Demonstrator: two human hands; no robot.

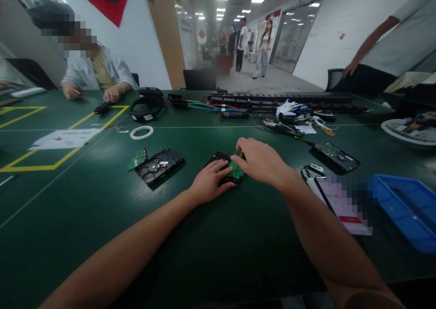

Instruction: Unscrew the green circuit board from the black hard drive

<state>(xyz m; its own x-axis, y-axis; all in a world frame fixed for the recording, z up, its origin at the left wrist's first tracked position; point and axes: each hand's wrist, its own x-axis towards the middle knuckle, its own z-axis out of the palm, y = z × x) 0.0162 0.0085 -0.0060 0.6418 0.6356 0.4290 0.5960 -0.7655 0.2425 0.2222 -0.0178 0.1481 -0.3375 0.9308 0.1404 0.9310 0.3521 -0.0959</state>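
A black hard drive (222, 156) with a green circuit board (235, 171) lies on the dark green table in front of me. My left hand (211, 179) rests over its left part, fingers spread and thumb along the near edge. Above the board's right end, my right hand (260, 161) is closed in a pinch. A bit of something yellow and dark shows at its fingertips; the fingers hide the rest. To the left lies another hard drive (159, 166) with its open metal interior showing, and a loose green circuit board (136, 160) touches its left end.
On the right are a third hard drive (335, 157), a phone-like screen (344, 204) and a blue basket (405, 209). A white ring (141, 132), black rails (279, 99), cables and gloves (292, 111) lie farther back. A co-worker (98, 73) sits at the far left.
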